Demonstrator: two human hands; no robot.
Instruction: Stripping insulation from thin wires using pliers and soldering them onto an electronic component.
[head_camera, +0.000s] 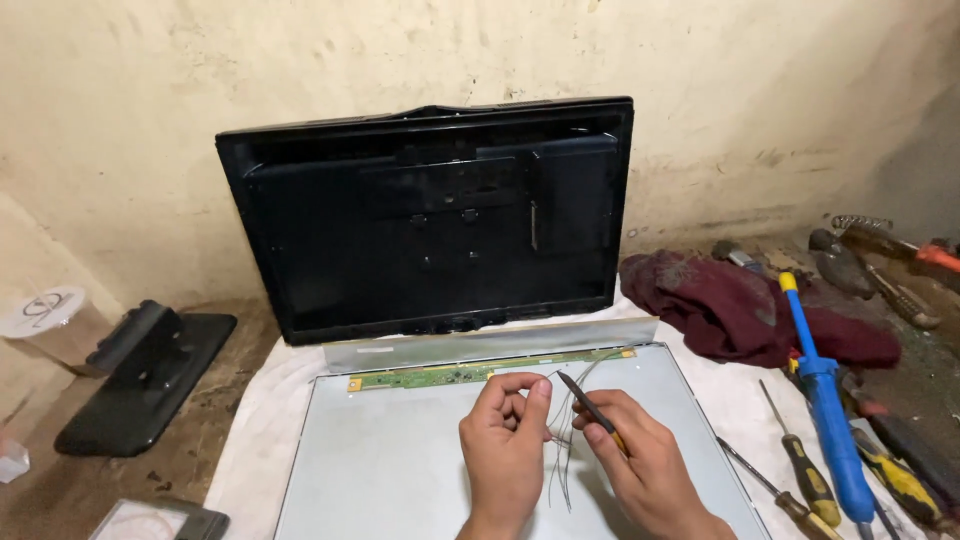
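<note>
My left hand pinches a bundle of thin wires over a flat grey display panel lying on a white cloth. My right hand grips a slim dark tool like a pen, its tip pointing up and left near the wires. Along the panel's far edge runs a narrow green circuit strip. Both hands sit close together above the panel's middle.
A black TV back cover leans on the wall behind. A black stand lies left. A maroon cloth, a blue soldering tool and several screwdrivers lie right. A white container sits far left.
</note>
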